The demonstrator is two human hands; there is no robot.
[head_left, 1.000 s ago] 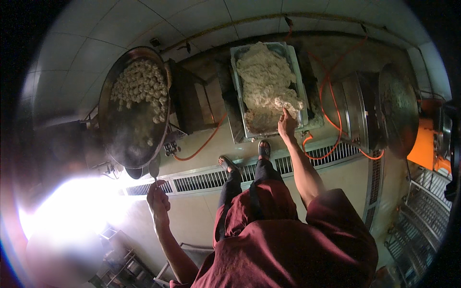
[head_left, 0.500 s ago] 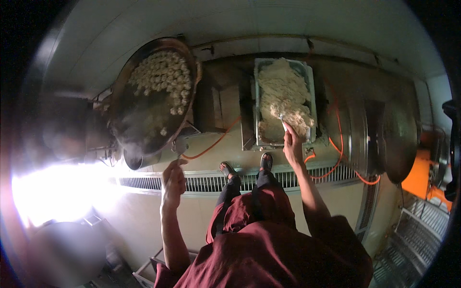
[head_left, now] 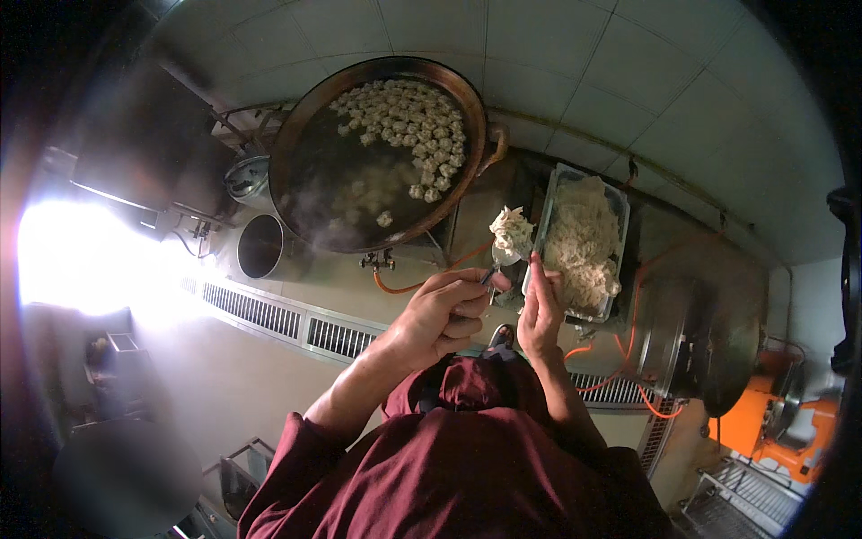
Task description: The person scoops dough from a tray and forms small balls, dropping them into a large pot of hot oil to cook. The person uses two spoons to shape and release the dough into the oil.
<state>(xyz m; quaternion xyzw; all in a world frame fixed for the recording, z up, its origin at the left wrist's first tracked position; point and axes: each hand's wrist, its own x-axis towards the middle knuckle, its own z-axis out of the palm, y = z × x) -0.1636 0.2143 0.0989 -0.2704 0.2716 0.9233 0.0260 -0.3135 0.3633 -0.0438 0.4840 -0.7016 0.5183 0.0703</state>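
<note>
My left hand (head_left: 442, 314) is closed around the handle of a spoon with a rounded metal bowl (head_left: 505, 256). My right hand (head_left: 541, 310) pinches a second spoon, its head mostly hidden beside the first. A shaggy lump of pale, meat-like paste (head_left: 512, 229) sits up at the heads of the two spoons; which one bears it I cannot tell. Just right of it lies a rectangular tub (head_left: 623, 205) heaped with the same pale mixture (head_left: 579, 229). To the left, a big round pan (head_left: 292, 135) holds dark liquid with many pale balls (head_left: 417, 121) floating in it.
Steam rises from the pan, whose looped handle (head_left: 498, 144) juts toward the tub. A cylindrical metal pot (head_left: 259, 247) stands at its lower left. Orange hoses (head_left: 395, 287) run below the counter. A floor drain grate (head_left: 337, 335) crosses behind my hands. Orange equipment (head_left: 750, 418) stands far right.
My left hand has swung right with its spoon, close to my right hand. The right spoon has left the tub, and a lump of mixture is now at the spoons. The view has shifted left.
</note>
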